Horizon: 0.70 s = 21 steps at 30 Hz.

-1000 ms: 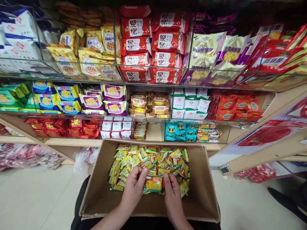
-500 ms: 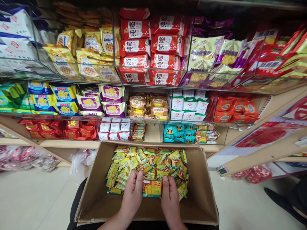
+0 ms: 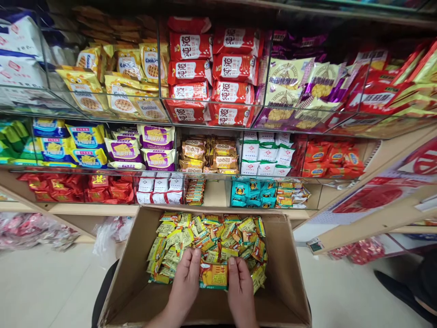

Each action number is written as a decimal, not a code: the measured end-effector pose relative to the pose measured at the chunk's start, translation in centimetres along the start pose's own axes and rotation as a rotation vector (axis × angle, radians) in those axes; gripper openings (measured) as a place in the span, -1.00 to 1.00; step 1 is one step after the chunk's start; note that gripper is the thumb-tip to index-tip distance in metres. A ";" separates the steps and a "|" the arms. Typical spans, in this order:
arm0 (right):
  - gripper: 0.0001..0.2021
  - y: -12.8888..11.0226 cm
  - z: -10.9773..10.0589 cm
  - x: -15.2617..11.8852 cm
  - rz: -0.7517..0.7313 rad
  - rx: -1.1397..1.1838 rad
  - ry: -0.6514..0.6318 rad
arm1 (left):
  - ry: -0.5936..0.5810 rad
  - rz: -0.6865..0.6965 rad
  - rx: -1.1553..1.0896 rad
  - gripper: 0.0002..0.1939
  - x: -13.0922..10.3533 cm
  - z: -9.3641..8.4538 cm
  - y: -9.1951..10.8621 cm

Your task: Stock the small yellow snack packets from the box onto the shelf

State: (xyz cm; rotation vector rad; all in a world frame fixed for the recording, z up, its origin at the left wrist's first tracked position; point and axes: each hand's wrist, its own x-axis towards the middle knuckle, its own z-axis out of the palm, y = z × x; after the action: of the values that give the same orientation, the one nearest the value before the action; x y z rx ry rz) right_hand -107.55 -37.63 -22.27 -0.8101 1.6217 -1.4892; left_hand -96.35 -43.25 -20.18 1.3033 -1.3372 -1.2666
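Note:
Between my two hands is one small snack packet (image 3: 213, 275), orange and yellow with a green lower edge, its printed face turned up. My left hand (image 3: 187, 278) pinches its left end between thumb and fingers. At the right end, my right hand (image 3: 240, 283) grips it the same way. Both hands are over an open cardboard box (image 3: 126, 273), which appears to rest on my lap. Many similar yellow and orange packets (image 3: 174, 237) lie loose in a heap inside, mostly toward the far side. My fingers hide part of the heap.
Ahead stand glass-fronted shelves of wrapped snacks, with red packets (image 3: 193, 70), cookie bags (image 3: 82, 89) and teal packets (image 3: 252, 193). A bottom compartment holds small packets (image 3: 196, 192) stacked at its left. Plastic bags (image 3: 109, 237) lie below. A person's dark shoe (image 3: 403, 291) is at right.
The view has shifted slightly, with the shelves sitting a little lower and to the left. Both hands still hold the packet, which has moved slightly left and tilted a little.

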 end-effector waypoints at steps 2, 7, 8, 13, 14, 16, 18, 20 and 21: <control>-0.70 -0.3 -0.3 -0.1 0.006 0.021 -0.047 | -0.004 0.058 0.058 -0.75 0.2 -0.3 -0.1; -0.65 -0.9 -0.5 -0.5 0.020 0.120 -0.293 | -0.081 0.148 0.151 -0.76 0.5 -0.7 0.3; -0.66 -1.1 -0.5 -0.5 0.020 0.109 -0.301 | -0.107 0.165 0.179 -0.75 0.7 -0.9 0.6; -0.76 -3.1 -2.2 1.4 -0.181 -0.224 -0.233 | -0.221 0.398 0.529 -0.82 3.9 -4.5 3.9; -0.77 -3.7 -2.6 2.2 -0.246 -0.292 -0.206 | -0.203 0.480 0.624 -0.82 5.1 -5.7 4.7; -0.76 -5.3 -3.1 4.2 -0.371 -0.401 -0.131 | -0.133 0.618 0.804 -0.79 8.1 -8.2 6.0; -0.73 -7.2 -2.9 6.6 -0.501 -0.499 -0.058 | -0.041 0.655 0.937 -0.75 11.1 -10.3 7.0; -0.73 -9.1 -1.9 9.0 -0.618 -0.602 -0.053 | 0.027 0.620 0.990 -0.69 13.7 -11.6 7.5; -0.73 -10.0 -1.2 10.3 -0.656 -0.660 -0.082 | 0.037 0.582 0.984 -0.67 14.6 -12.0 7.6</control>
State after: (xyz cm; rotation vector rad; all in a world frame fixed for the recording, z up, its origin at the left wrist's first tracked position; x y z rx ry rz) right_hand -114.17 -46.97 -13.60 -1.8856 1.9065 -1.2819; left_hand -86.75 -59.39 -12.26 1.3492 -2.2213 -0.1353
